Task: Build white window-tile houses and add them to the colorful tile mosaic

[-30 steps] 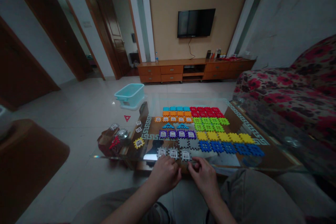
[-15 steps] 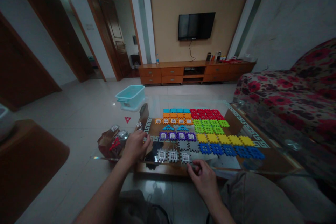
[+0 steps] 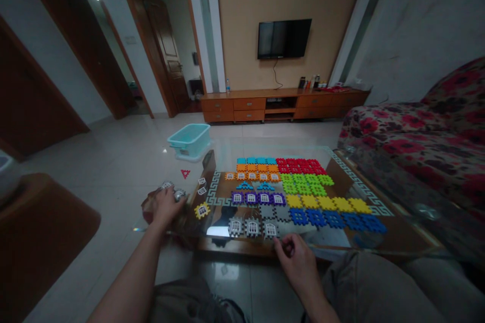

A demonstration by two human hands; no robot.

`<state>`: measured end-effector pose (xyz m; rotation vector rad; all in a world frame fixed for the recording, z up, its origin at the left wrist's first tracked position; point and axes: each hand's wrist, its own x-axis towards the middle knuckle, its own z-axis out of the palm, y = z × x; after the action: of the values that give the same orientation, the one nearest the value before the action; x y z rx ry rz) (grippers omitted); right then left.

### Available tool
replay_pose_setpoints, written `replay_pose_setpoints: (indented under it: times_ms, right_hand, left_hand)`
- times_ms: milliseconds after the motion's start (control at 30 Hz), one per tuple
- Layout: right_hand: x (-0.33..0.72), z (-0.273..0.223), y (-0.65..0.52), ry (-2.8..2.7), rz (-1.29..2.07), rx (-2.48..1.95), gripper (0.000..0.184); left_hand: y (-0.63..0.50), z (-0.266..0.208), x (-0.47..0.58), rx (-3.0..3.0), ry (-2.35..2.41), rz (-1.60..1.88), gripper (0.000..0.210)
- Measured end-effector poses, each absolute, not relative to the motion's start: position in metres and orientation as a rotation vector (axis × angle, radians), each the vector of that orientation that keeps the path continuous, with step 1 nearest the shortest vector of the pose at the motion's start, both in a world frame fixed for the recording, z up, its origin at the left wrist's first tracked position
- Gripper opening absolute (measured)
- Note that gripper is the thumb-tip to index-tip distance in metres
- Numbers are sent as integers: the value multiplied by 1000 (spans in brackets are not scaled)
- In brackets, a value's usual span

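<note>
My left hand (image 3: 166, 208) is over a pile at the table's left corner, its fingers apart and touching grey interlocking tiles (image 3: 179, 194). The fingertips are partly hidden. My right hand (image 3: 298, 265) rests at the front edge, fingers curled in with nothing visible in them. Just beyond it lies a grey window tile (image 3: 270, 230), the rightmost of three in a row. A yellow window tile (image 3: 202, 210) and two white window frames (image 3: 201, 181) lie between the pile and the rows. Behind are purple window tiles (image 3: 251, 198), plain grey tiles (image 3: 267, 211) and blue tiles (image 3: 316, 217).
On the glass table (image 3: 242, 250) are more rows: yellow (image 3: 326, 203), green (image 3: 303, 183), red (image 3: 299, 165) and orange tiles (image 3: 257, 167). A red triangle piece (image 3: 185, 173) appears left of the table. A teal bin (image 3: 190, 142) stands behind; a flowered sofa (image 3: 409, 136) is at right.
My left hand has moved left from the table's edge onto the pile. The yellow window tile and the second white frame now show. My right hand has hardly moved.
</note>
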<state>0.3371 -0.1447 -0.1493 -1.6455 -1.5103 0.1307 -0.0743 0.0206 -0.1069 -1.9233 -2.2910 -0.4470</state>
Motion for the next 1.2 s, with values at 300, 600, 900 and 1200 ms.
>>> replay_pose_setpoints:
  times_ms: [300, 600, 900, 1200]
  right_hand:
    - [337, -148, -145, -1543, 126, -1615, 39]
    - [346, -129, -149, -1571, 176, -1631, 30]
    - [362, -30, -132, -2192, 380, -1384, 6]
    - [366, -38, -91, -2364, 489, -1128, 41]
  left_hand:
    - [19, -98, -72, -1937, -2325, -545, 35]
    - [17, -76, -43, -2023, -2209, -1060, 48]
    - [-12, -47, 56, -2558, -2057, -1968, 38]
    - [-54, -60, 119, -3265, -2385, -2239, 52]
